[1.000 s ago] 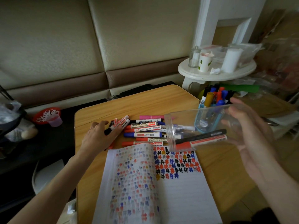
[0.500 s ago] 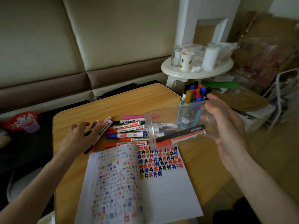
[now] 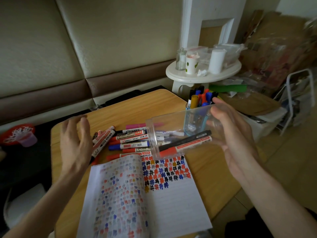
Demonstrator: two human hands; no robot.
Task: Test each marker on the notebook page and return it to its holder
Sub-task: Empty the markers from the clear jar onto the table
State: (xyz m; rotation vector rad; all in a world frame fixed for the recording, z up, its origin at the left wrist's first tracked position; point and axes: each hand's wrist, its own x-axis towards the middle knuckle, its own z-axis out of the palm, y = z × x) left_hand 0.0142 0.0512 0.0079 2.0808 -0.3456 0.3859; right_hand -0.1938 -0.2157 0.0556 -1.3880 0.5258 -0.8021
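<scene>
Illumination is dim and diffuse — shadows on the wooden table are soft. The brightest area is recorded at the upper right, around the white side table; the lower left corner is lost in darkness. Motion blur is noted on the left hand. Faint glare is seen on the clear container. Straight lines are bowed at the edges — wide-angle distortion.

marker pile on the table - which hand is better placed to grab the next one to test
Left. The left hand hovers open at the left end of the marker pile, with nothing in it. The right hand grips the tilted clear holder, which has two markers lying inside, so it is occupied.
</scene>
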